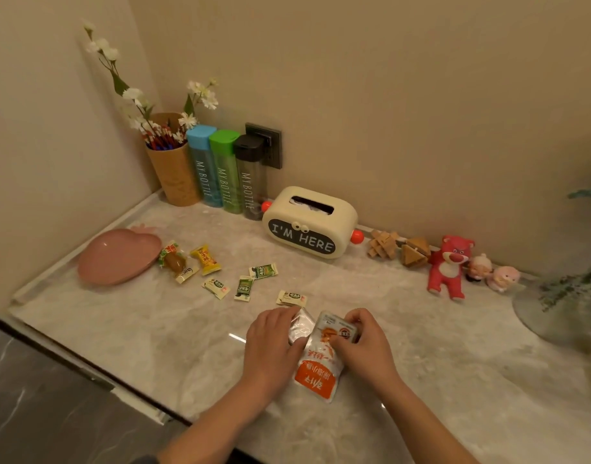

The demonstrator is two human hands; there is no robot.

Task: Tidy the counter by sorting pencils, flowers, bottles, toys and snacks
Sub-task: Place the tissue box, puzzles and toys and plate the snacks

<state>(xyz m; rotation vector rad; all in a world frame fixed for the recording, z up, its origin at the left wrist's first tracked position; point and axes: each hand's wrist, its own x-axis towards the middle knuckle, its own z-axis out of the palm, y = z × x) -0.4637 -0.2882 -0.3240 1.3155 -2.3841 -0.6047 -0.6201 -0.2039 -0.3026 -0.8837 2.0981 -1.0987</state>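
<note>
1. Near edge of counter (153,329), 6 o'clock: the orange-white pouch (317,370) is lying flat and is pinched at its far end by the right hand (364,343), fingers curled.
2. Just beside it, at 9 o'clock of the pouch: the silver packet (300,324) is gripped under the left hand (274,336), fingers curled over it. The packet is touching the pouch.
3. 12 to 10 o'clock from the hands: four green-white sachets (244,288) are scattered loose on the counter.
4. Further at 10 o'clock: a yellow candy (206,259) and a brown candy (173,261) are lying just beside the pink plate (116,257).
5. 12 o'clock, by the wall: a cream tissue box (309,222) marked "I'M HERE".
6. 2 o'clock, along the wall: wooden puzzles (384,244), a red bear (449,266) and two small figures (480,267) are lined up.
7. 11 o'clock, far corner: three bottles (225,170) (blue, green, black) are stood side by side next to the pencil cup (173,175), in which flowers (136,95) are also held.
</note>
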